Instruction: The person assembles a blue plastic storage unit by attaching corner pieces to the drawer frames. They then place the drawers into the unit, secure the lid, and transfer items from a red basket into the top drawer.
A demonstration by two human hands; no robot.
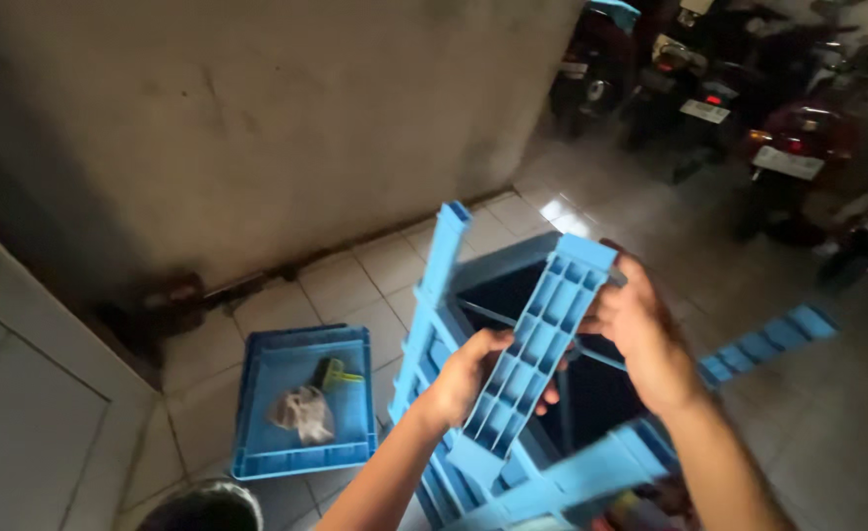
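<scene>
A blue crate (513,413) stands below both hands. Above it, a ribbed blue panel (537,339) is clamped by the left hand (468,379) at its lower part and the right hand (645,339) at its upper edge. Left of the grip lies a shallow tray (301,403).

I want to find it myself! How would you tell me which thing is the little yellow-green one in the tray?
Start at the big grey wall and drop to the tiled floor, where a shallow blue tray lies left of the person's left hand. Inside it, beside a crumpled pale rag, sits the small yellow-green tool. It is the only bright thing there that is not blue.
</scene>
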